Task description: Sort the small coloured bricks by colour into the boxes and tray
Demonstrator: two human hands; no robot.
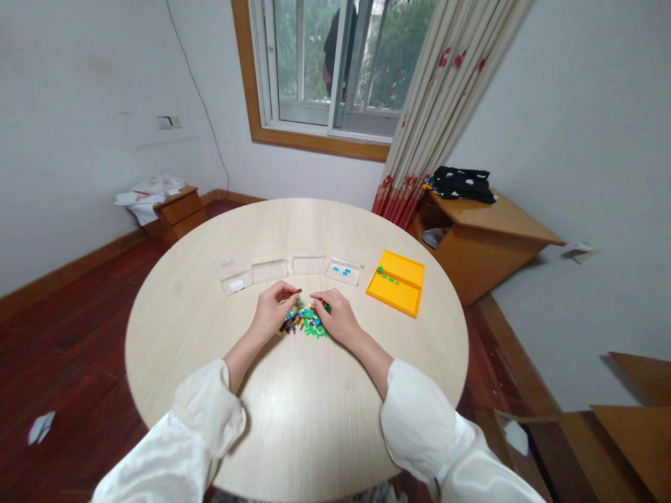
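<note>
My left hand [272, 307] is over the left side of a pile of small toy bricks [307, 323], with a tiny dark brown brick [299, 290] pinched at its fingertips. The pile mixes green, blue, yellow, white and brown pieces. My right hand [335, 313] rests at the pile's right side, thumb and forefinger close together; whether something small is between them I cannot make out. Beyond the hands, a clear plastic box [343, 272] holds a few blue bricks. To the right lies an opened yellow case [409, 302] with several green bricks inside.
More clear boxes [270, 269] stand in an arc on the round table [293, 419]; the leftmost box [235, 281] has something white in it. A wooden cabinet [498, 216] bearing folded black cloth stands right of the table, a small drawer unit [181, 213] at left.
</note>
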